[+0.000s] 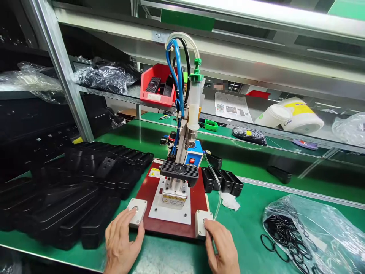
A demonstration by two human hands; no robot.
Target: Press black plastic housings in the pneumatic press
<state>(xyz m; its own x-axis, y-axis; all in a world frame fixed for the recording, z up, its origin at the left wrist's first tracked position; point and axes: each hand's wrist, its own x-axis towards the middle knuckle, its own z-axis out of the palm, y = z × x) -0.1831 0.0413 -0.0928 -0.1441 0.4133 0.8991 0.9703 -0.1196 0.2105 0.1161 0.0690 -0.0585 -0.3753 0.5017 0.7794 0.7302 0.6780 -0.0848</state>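
Observation:
A dispensing machine with a syringe (194,102) and blue tubes stands on a dark red base (142,192). Beneath the syringe, a black ribbed part (180,170) lies across the metal fixture (174,189). My left hand (123,238) rests at the left white button box (138,211), its fingertips over the round button and the thumb at the box's lower edge. At the right white button box (202,223) is my right hand (221,243), with a finger on the button and the others curled beside the box. Neither hand lifts anything.
Black housings (94,182) are piled at the left. Several black cases (226,182) and a white tissue (230,201) lie right of the machine. A bag (327,228) with black rings (285,232) is at the right. A red bin (149,85) sits on the shelf.

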